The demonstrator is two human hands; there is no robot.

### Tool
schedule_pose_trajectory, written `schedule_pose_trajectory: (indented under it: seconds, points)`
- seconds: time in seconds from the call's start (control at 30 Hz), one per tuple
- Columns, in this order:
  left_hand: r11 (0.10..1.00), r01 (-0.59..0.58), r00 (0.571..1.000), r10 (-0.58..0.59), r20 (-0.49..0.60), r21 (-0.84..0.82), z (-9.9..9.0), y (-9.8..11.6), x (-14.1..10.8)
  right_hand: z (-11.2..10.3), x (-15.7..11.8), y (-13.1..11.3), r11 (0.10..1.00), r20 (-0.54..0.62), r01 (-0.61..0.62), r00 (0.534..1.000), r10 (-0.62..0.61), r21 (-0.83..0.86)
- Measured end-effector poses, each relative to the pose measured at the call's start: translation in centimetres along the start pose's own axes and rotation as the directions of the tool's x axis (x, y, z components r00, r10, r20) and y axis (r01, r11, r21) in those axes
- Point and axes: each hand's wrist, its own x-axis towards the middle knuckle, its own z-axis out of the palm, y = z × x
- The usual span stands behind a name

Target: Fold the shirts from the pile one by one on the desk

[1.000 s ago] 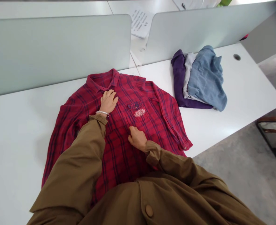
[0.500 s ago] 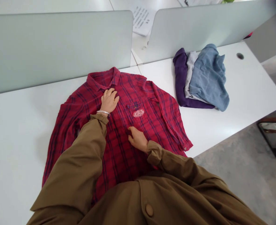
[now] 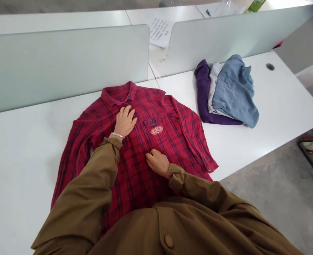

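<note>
A red-and-navy plaid shirt [image 3: 135, 148] lies spread front side up on the white table, its collar toward the divider. It has a chest pocket with an oval pale patch [image 3: 157, 130] just below the flap. My left hand [image 3: 125, 121], with a silver bracelet at the wrist, rests open on the shirt front just under the collar, fingers spread. Lower down, my right hand [image 3: 158, 163] is closed at the middle of the shirt front, its fingertips curled against the cloth. My forearms and brown coat cover the shirt's lower part and some of its left side.
Folded clothes lie at the right: a purple garment [image 3: 203, 92], a light grey one [image 3: 214, 83] and a blue one [image 3: 233, 92]. Frosted dividers [image 3: 66, 67] run along the back of the white table [image 3: 273, 106]. Printed paper [image 3: 159, 32] lies beyond the gap.
The view has tilted up slightly, showing more beyond the dividers. My left hand stays near the collar; my right fingers have curled in more, at about the same place on the shirt front.
</note>
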Motion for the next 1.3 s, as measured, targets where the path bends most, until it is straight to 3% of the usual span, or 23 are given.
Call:
schedule_pose_trajectory:
  seconds: [0.1, 0.2, 0.33, 0.5, 0.6, 0.73, 0.83, 0.9, 1.0, 1.13, 1.3]
  points:
    - [1.000, -0.002, 1.000, 0.002, -0.028, 0.012, -1.1, 0.8, -3.1, 0.0, -0.3, 0.1, 0.999, -0.051, 0.031, 0.998, -0.030, 0.021]
    - [0.999, 0.034, 0.999, -0.033, -0.024, 0.037, -2.5, 0.8, -7.5, 0.1, -0.9, 0.5, 0.999, -0.027, 0.050, 0.998, -0.050, 0.014]
    - [0.963, 0.256, 0.966, -0.252, -0.063, 0.087, -4.5, -1.2, -14.5, 0.1, -1.6, 1.0, 0.998, -0.010, 0.064, 0.998, -0.063, 0.018]
    - [0.825, 0.558, 0.822, -0.535, -0.195, 0.090, -6.0, -5.1, -23.8, -0.3, -3.7, 0.7, 0.992, -0.148, 0.121, 0.982, -0.114, 0.036]
    - [0.715, 0.696, 0.712, -0.673, -0.202, 0.071, -6.1, -6.6, -28.5, 0.0, -5.6, 0.0, 0.987, -0.157, 0.153, 0.977, -0.145, 0.039]
    - [0.580, 0.815, 0.572, -0.802, -0.172, 0.009, -6.1, -7.5, -32.6, 1.2, -8.0, -1.3, 0.982, -0.145, 0.186, 0.973, -0.180, 0.030]
    - [0.544, 0.839, 0.533, -0.827, -0.180, -0.018, -6.3, -7.9, -34.3, 2.5, -9.1, -2.1, 0.978, -0.136, 0.210, 0.969, -0.205, 0.022]
    - [0.546, 0.837, 0.535, -0.826, -0.176, -0.018, -6.4, -8.1, -35.3, 3.2, -9.5, -2.5, 0.976, -0.098, 0.218, 0.971, -0.217, -0.001]
    - [0.588, 0.809, 0.584, -0.800, -0.138, 0.010, -6.4, -8.6, -36.9, 3.9, -10.1, -2.8, 0.971, -0.048, 0.238, 0.970, -0.239, -0.034]
    - [0.650, 0.759, 0.650, -0.753, -0.102, 0.029, -6.6, -8.7, -39.0, 4.4, -11.3, -3.1, 0.969, -0.156, 0.245, 0.957, -0.244, -0.014]
    - [0.742, 0.670, 0.725, -0.658, -0.202, -0.010, -7.0, -5.4, -39.8, 5.7, -12.8, -3.0, 0.962, -0.100, 0.272, 0.957, -0.274, -0.034]
